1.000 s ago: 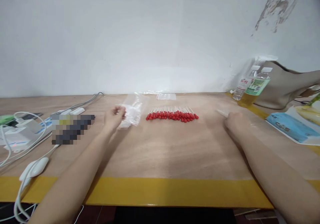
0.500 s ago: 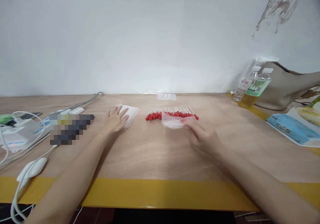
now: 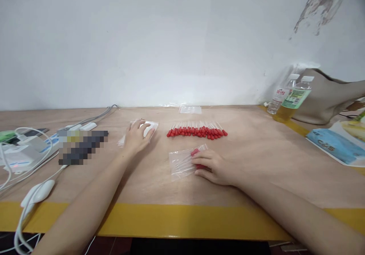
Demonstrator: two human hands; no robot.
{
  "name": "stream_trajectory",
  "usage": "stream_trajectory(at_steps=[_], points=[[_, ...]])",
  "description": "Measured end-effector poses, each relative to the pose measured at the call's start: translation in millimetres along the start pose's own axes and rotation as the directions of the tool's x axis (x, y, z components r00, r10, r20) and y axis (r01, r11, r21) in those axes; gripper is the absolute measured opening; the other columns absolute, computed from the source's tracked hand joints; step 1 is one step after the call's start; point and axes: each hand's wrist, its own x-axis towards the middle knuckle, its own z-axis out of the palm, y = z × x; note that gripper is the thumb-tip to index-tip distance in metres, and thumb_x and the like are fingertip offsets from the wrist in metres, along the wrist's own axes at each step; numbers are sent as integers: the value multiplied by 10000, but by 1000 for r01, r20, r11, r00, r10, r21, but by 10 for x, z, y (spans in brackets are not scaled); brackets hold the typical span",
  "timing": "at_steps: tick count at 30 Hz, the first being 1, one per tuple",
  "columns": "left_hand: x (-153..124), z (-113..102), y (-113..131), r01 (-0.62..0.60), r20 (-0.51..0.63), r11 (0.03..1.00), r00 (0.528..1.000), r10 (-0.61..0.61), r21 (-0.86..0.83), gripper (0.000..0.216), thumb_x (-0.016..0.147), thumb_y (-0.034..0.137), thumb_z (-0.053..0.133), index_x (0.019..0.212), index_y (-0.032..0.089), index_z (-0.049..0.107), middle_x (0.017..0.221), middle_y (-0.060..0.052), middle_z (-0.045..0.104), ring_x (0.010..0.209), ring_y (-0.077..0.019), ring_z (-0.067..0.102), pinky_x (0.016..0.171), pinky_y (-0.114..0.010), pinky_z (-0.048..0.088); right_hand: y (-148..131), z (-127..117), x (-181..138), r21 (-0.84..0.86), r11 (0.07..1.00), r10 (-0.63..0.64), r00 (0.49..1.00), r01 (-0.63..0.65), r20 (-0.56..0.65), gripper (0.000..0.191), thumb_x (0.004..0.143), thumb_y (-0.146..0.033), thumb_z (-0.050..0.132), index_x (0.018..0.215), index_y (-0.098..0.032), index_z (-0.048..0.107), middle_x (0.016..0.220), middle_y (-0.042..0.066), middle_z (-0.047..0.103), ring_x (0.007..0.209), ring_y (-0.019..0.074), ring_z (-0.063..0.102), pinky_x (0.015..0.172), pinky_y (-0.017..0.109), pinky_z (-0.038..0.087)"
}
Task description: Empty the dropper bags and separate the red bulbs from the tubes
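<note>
Plastic bag [image 3: 179, 165], right hand [image 3: 218, 167] atop, fingers [image 3: 203, 161] slightly parted

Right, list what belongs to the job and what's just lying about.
In use, seemingly:
clear plastic bag of red-tipped sticks, under right hand
flat whitish stack under left hand
row of red-tipped sticks

Lying about, seemingly:
blue plastic packet
green-labelled plastic bottle
soft taupe bag

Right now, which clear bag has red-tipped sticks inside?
The front bag, under the right hand: sticks show through it. The bags under the left hand and the back bag show none.
</note>
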Motion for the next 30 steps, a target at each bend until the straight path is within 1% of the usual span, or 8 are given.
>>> stream_trajectory(at_steps=[3,6,9,12,16,24,26,30], points=[[-149,-52,446,-190,37,936,977,210,-295,358,854,410,388,984,172,622,1145,-83,552,1115,-210,473,991,-351,339,91,-97,-9,61,978,207,974,-202,-97,231,827,-355,476,929,-205,619,935,73,627,874,181,567,785,327,441],[-348,5,838,-320,205,825,868,452,-467,356,872,392,377,1099,210,582,1266,-55,486,1223,-206,377,1028,-372,304,237,-132,-51,25,834,546,821,-551,-168,312,808,-438,455,739,-178,615,712,45,623,664,161,554,612,281,422],[-493,102,1033,-359,320,766,752,576,-533,463,879,417,360,1293,215,398,1380,-61,349,1294,-206,263,1061,-392,246,312,-126,-91,48,695,719,694,-717,-40,407,748,-554,468,677,-175,595,593,2,578,551,126,504,515,233,353],[-535,165,1046,-365,386,768,702,598,-526,523,878,454,343,1352,242,277,1414,-54,279,1310,-209,221,1073,-417,203,281,-132,-93,130,686,708,698,-716,109,448,721,-591,469,651,-171,606,565,-18,553,541,110,483,520,218,333],[-512,173,986,-372,399,770,691,602,-518,528,871,462,355,1347,245,287,1411,-58,283,1309,-211,226,1076,-421,179,207,-162,-72,264,647,671,699,-715,249,438,737,-561,451,646,-168,624,577,-19,555,573,116,488,557,227,347],[-394,152,1106,-390,197,687,766,611,-613,324,871,287,413,1165,200,519,1140,-76,555,1041,-169,523,904,-301,413,116,-158,-4,267,538,765,596,-800,243,377,687,-520,526,633,-165,640,599,-11,582,600,122,490,604,247,344],[-338,183,1165,-508,125,658,731,671,-557,286,880,245,393,1114,212,555,1098,-67,568,995,-163,533,868,-305,424,85,-165,17,250,528,779,580,-811,236,380,667,-533,543,624,-169,643,586,-18,578,600,118,489,620,248,340],[-230,286,1268,-747,42,570,594,804,-343,216,860,230,451,999,219,616,1027,-48,604,953,-175,528,845,-336,415,58,-178,32,231,515,796,560,-826,228,400,629,-568,568,599,-175,639,559,-31,564,596,109,482,642,247,325]])
